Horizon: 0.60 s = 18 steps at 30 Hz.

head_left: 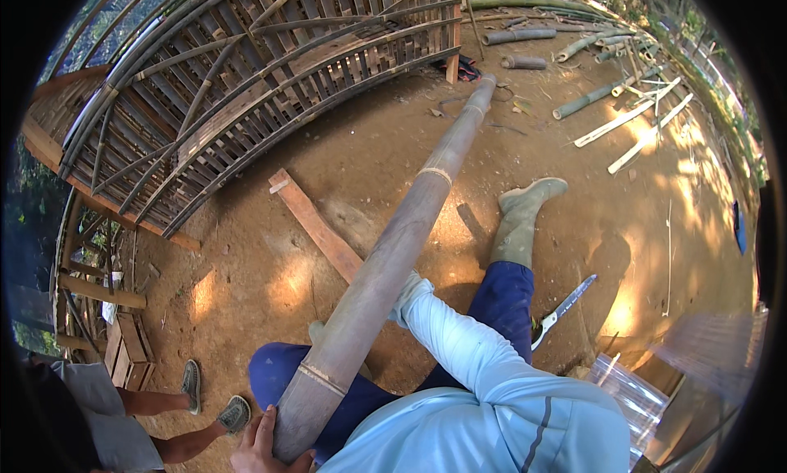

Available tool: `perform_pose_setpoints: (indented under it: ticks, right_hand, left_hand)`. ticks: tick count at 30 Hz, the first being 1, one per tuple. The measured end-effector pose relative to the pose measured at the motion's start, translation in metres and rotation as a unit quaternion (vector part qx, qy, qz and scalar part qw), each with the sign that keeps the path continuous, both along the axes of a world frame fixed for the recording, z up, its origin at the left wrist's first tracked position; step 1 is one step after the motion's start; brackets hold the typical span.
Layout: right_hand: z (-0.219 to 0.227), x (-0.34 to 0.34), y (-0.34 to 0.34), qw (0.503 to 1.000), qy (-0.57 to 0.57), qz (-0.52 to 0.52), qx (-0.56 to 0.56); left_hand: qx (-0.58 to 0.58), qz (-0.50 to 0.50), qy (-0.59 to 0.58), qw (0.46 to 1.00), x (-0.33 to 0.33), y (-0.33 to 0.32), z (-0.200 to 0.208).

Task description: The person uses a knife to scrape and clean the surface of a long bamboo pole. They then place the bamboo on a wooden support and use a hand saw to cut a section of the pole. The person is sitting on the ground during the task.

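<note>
A long, thick grey-brown bamboo pole (393, 227) runs slantwise from my lap up toward the far right. My left hand (266, 448) grips its near end, with the fingers along the left side of the cut end. Farther up, my right hand (405, 299) reaches the pole's right side at the end of a light blue sleeve; its fingers are hidden behind the bamboo. A reddish wooden plank (316, 225) lies on the ground, its near end passing beneath the pole. To the right of my leg, a saw (564, 311) with a pale handle rests with its blade pointing away.
A large slatted bamboo bench (270, 96) fills the far left. Cut bamboo pieces (586, 102) and pale split strips (652, 134) lie at the far right. My green rubber boot (520, 219) stands right of the pole. Another person's shoes (234, 414) are at left, near a wooden crate (129, 352).
</note>
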State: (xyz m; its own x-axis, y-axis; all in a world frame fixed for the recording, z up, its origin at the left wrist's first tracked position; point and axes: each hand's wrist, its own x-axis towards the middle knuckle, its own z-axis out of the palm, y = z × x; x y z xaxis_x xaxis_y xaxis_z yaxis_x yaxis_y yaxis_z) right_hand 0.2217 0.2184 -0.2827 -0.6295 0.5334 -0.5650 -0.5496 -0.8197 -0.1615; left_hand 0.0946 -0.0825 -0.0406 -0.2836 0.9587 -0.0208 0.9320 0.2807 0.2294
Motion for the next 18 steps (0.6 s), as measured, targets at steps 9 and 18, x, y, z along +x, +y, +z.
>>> perform_pose_setpoints:
  ticks: [9, 18]
  right_hand:
    - [-0.006, 0.006, 0.077, 0.995, -0.083, -0.06, -0.004]
    - [-0.029, 0.018, 0.075, 0.985, -0.156, -0.016, 0.078]
  left_hand:
    - [-0.014, -0.013, -0.07, 0.997, 0.005, 0.068, 0.0]
    - [0.113, -0.038, -0.081, 0.989, 0.005, 0.053, -0.026]
